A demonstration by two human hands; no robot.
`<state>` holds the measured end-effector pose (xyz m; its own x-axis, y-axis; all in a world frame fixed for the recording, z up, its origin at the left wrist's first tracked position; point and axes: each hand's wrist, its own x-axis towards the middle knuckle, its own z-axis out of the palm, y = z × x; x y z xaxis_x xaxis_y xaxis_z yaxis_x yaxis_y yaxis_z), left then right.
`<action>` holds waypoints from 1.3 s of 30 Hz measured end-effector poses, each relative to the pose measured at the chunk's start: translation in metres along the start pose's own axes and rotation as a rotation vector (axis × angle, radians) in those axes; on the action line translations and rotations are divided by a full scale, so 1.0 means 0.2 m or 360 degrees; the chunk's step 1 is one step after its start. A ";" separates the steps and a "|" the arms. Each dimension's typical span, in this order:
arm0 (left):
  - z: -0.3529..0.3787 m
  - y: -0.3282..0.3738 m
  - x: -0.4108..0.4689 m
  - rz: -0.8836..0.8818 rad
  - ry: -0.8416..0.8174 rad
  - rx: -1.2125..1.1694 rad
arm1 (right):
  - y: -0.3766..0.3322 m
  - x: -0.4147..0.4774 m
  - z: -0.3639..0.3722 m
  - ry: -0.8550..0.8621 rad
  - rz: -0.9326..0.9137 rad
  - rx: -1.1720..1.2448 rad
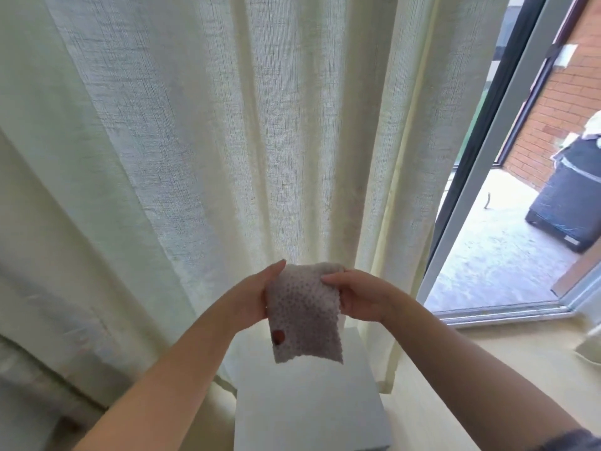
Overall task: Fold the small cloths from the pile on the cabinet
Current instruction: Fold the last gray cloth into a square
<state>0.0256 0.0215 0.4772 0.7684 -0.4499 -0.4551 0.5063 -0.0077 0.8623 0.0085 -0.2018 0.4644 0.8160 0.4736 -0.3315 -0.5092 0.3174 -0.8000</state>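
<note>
Pinching the cloth [305,315] by its top edge, your fingers [335,277] were curled tight on it: left hand [252,296] at the left corner, right hand [362,297] at the right. It hung in the air, probably so it dropped flat for a fold. Cabinet [309,405] sat just below, curtain [195,141] behind. Pile wasn't in view.

The cloth [305,307] hides most fingers of the left hand [252,297] and right hand [361,297], and the cabinet's [309,408] far end. The bottom edge cuts off its near end.
</note>
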 end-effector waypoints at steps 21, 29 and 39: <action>0.25 -0.03 0.04 0.0662 0.0653 0.0845 | 0.12 -0.23 -0.16 0.0808 -0.0528 -0.0654; 0.53 0.05 0.14 0.1333 0.0356 0.1906 | -0.06 -0.49 -0.34 0.1000 -0.0671 -0.1896; 1.28 -0.01 0.35 0.1032 -0.0169 0.1703 | -0.25 -1.04 -0.87 0.0853 -0.0704 -0.1580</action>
<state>-0.0214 -0.2390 0.5009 0.6963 -0.7113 0.0964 -0.5614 -0.4560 0.6906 -0.0885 -0.4600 0.4860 0.9958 0.0085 0.0906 0.0821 -0.5141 -0.8538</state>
